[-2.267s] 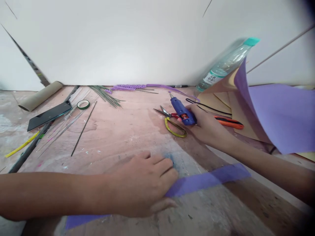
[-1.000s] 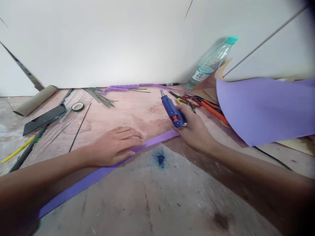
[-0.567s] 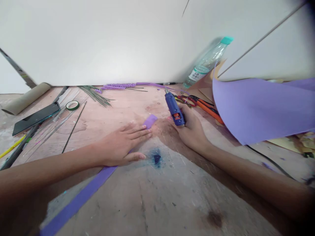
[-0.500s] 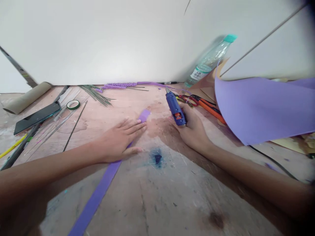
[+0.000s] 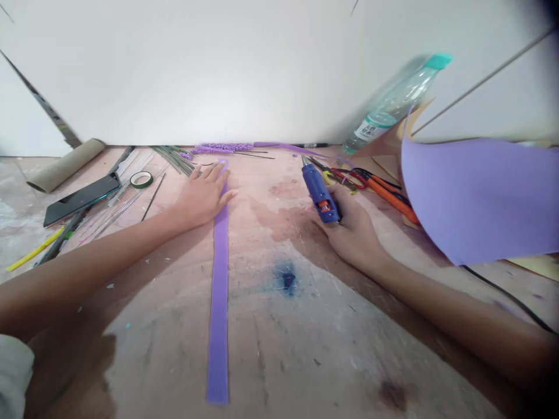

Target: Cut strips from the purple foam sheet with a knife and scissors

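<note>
A long purple strip (image 5: 219, 302) lies flat on the worktable, running from near the back wall toward me. My left hand (image 5: 201, 198) rests flat over its far part, fingers stretched out and thumb spread to the right. To the right, my right hand (image 5: 356, 230) grips a blue hot glue gun (image 5: 321, 192), its metal nozzle pointing away from me. The grip of the glue gun is hidden in my palm. Just beyond the nozzle, scissors (image 5: 340, 176) and orange-handled pliers (image 5: 386, 198) lie on the table.
A leaning water bottle (image 5: 388, 110) and a large purple sheet (image 5: 480, 198) occupy the right. At left are a cardboard tube (image 5: 67, 164), a phone (image 5: 82, 198), green tape (image 5: 142, 180) and clear sticks. Purple beaded stems (image 5: 222, 149) lie along the wall. A black cable (image 5: 506, 297) runs at right.
My left hand has slid away from me and to the left, and the purple strip has shifted with it from slanted to nearly straight. The glue gun stays in my right hand.
</note>
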Available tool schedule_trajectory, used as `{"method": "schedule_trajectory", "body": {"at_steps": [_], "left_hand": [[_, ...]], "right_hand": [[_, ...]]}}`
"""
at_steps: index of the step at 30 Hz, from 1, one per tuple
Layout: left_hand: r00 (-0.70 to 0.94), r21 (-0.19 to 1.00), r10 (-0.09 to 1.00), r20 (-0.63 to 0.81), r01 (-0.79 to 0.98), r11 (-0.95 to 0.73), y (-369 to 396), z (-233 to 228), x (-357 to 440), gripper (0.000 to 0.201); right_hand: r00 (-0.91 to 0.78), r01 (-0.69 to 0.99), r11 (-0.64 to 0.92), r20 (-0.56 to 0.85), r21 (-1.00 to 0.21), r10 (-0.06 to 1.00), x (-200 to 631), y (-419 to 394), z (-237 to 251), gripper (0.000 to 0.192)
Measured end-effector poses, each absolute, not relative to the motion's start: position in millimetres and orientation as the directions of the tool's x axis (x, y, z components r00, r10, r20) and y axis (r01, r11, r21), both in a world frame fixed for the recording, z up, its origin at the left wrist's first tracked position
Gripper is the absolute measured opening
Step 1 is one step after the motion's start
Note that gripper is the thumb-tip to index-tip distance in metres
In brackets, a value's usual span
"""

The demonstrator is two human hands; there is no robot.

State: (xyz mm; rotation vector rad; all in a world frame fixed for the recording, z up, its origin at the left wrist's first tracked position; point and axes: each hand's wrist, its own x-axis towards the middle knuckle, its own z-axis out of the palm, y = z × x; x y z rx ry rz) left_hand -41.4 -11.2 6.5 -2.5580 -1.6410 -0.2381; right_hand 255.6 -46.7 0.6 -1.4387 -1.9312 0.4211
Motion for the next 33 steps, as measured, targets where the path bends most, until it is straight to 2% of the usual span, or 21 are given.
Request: {"method": "schedule_trajectory", "body": {"at_steps": [7,12,16,19,21,24,27,30,33], "left_hand": [[0.483,0.057,0.866,0.127,0.868,-0.493,-27.9,11.0,-61.3,0.054],[0.532,0.089,0.846,0.049,0.841,-0.534,-57.6,4.5,-59.1,0.067],[0.532,0.096,0.845,0.046,0.84,-0.534,-85.0,2.1,-57.4,0.083],[0.511,0.181,0.859,0.044,0.841,-0.509,-104.7,2.0,-62.6,0.087],[0.527,0.255,0.849,0.039,0.816,-0.518,-119.1,3.2,-67.7,0.082],[0.688,0.332,0.724,0.045,0.673,-0.661,-142.9,9.5,-73.0,0.076],[0.814,0.38,0.581,-0.014,0.542,-0.75,-164.2,19.3,-71.2,0.086],[0.814,0.344,0.578,-0.056,0.559,-0.755,-176.6,19.4,-62.4,0.082],[0.816,0.277,0.578,-0.018,0.56,-0.781,-178.8,1.7,-49.8,0.086]], "right_hand": [[-0.146,0.689,0.317,0.304,-0.652,0.942,256.8,-41.5,-3.6,0.02],[-0.135,0.714,0.298,0.293,-0.634,0.947,255.4,-43.9,0.5,0.017],[-0.221,0.739,0.365,0.308,-0.567,0.925,253.6,-45.1,2.2,0.019],[-0.286,0.755,0.417,0.318,-0.506,0.904,254.5,-42.1,-0.5,0.028],[-0.305,0.758,0.437,0.329,-0.484,0.894,256.2,-39.5,-1.8,0.031],[-0.371,0.762,0.48,0.315,-0.435,0.874,258.3,-38.2,0.3,0.033],[-0.45,0.774,0.512,0.245,-0.372,0.859,255.8,-42.4,6.8,0.034],[-0.481,0.78,0.518,0.194,-0.35,0.855,248.4,-48.4,14.0,0.037],[-0.531,0.773,0.549,0.149,-0.318,0.834,242.4,-44.5,22.4,0.052]]}}
